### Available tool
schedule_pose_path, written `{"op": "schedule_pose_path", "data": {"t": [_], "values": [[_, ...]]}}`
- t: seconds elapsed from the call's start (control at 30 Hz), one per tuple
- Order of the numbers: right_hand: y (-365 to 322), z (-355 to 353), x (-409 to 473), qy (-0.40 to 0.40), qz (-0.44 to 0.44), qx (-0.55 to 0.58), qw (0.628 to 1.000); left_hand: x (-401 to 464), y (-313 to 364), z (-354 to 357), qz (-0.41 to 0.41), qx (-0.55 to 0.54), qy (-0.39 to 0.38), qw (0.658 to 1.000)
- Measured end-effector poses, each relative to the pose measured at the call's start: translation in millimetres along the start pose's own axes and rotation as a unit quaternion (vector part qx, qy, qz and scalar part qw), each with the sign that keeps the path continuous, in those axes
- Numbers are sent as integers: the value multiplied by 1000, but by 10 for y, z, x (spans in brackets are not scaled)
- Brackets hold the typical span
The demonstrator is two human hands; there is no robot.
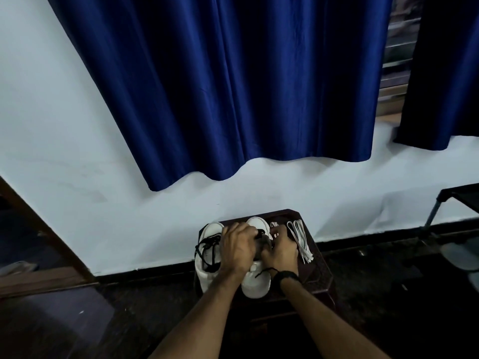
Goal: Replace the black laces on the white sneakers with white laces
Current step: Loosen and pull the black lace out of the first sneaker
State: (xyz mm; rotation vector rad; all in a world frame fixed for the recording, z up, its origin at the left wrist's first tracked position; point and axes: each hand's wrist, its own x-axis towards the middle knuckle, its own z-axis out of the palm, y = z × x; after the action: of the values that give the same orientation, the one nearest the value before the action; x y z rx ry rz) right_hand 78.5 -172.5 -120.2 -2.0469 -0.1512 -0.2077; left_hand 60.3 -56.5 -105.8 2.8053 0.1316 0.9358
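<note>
Two white sneakers stand side by side on a small dark stool [320,274]. The left sneaker [207,270] has loose black laces [207,248] across its top. Both hands rest on the right sneaker [256,282]. My left hand [239,248] covers its tongue area, fingers curled around the black lace there. My right hand [281,251] grips the same shoe from the right side; a black lace end [264,271] trails by my wrist. A bundle of white laces [300,239] lies on the stool to the right of the shoes.
The stool stands against a white wall with a dark blue curtain [233,86] hanging above. A dark wooden frame [39,229] is at the left. A metal-legged rack [445,203] stands at the right on the dark floor.
</note>
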Motion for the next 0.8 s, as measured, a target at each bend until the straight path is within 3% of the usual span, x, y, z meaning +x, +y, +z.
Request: {"op": "schedule_pose_path", "data": {"t": [0.1,0.17,0.2,0.27,0.3,0.33,0.4,0.43,0.47,0.5,0.53,0.57,0.6,0.63,0.67,0.7,0.73,0.8], "values": [[-25,9,-18,13,12,-4,1000,19,-65,39,-163,-162,53,972],[-47,3,-28,9,4,-15,1000,84,-76,20,-235,-255,-23,938],[-46,3,-28,5,-1,-20,1000,138,-102,-13,-211,-240,-88,943],[-45,0,-37,-5,-5,-27,1000,236,-147,-102,-85,-72,-200,973],[-43,-2,-38,-7,-5,-31,999,294,-169,-148,-37,-9,-235,971],[-44,-4,-39,-5,-3,-33,999,339,-173,-189,-21,-13,-250,968],[-63,-12,-52,1,3,-34,999,383,-130,-299,-107,-187,-214,953],[-75,-18,-58,2,5,-34,999,392,-86,-356,-198,-316,-155,915],[-83,-22,-61,3,6,-34,999,409,-44,-413,-292,-436,-85,847],[-86,-26,-64,4,5,-34,999,419,-38,-455,-370,-503,-36,780],[-89,-31,-64,6,2,-31,999,413,-77,-473,-413,-526,-23,743],[-86,-33,-61,7,-1,-31,1000,392,-141,-471,-427,-486,-51,761],[-82,-36,-57,7,-3,-32,999,368,-217,-462,-411,-421,-103,802],[-78,-33,-51,5,-3,-34,999,348,-278,-471,-368,-329,-188,849],[-76,-25,-48,4,-1,-36,999,331,-309,-483,-314,-272,-252,874],[-76,-17,-45,2,1,-37,999,332,-305,-494,-276,-274,-275,879],[-77,-10,-45,2,2,-38,999,349,-270,-552,-271,-328,-252,869],[-84,6,-60,2,3,-38,999,428,-182,-664,-329,-493,-115,798]]}}
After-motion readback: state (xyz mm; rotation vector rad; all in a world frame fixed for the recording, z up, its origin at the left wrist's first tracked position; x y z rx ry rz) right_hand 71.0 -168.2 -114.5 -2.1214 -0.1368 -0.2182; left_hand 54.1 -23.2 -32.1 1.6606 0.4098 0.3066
